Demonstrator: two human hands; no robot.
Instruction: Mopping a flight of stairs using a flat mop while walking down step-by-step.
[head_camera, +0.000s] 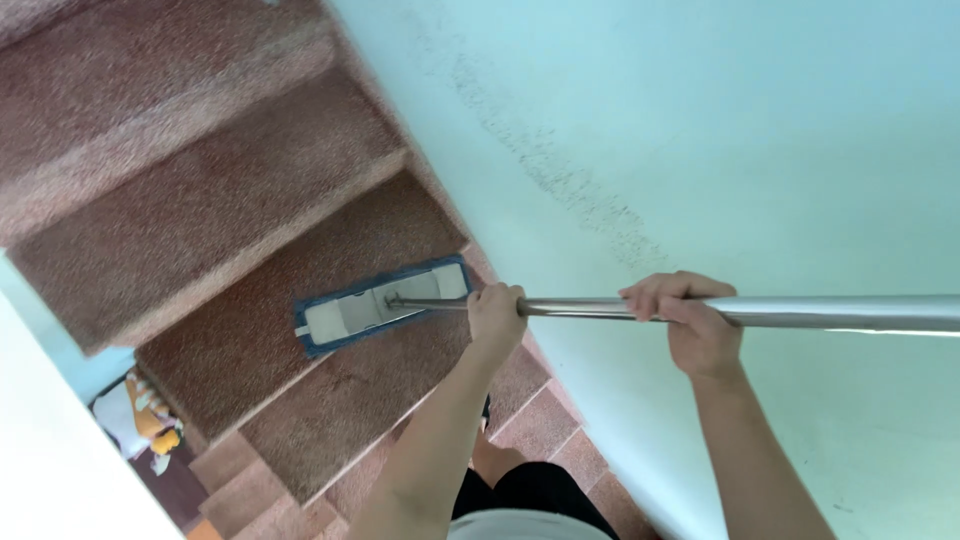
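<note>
mop on the stairs

mostly, one pale blue wall (700, 120) fills the right side, with a dark speckled stain across it. next to it run reddish speckled steps (200, 180), about five in view. one flat mop head (383, 303), white with a blue edge, lies on a step beside the wall. its one metal pole (800, 312) runs to the right. left hand (497, 315) and right hand (690, 318) are both wrapped tight around the pole.
</note>
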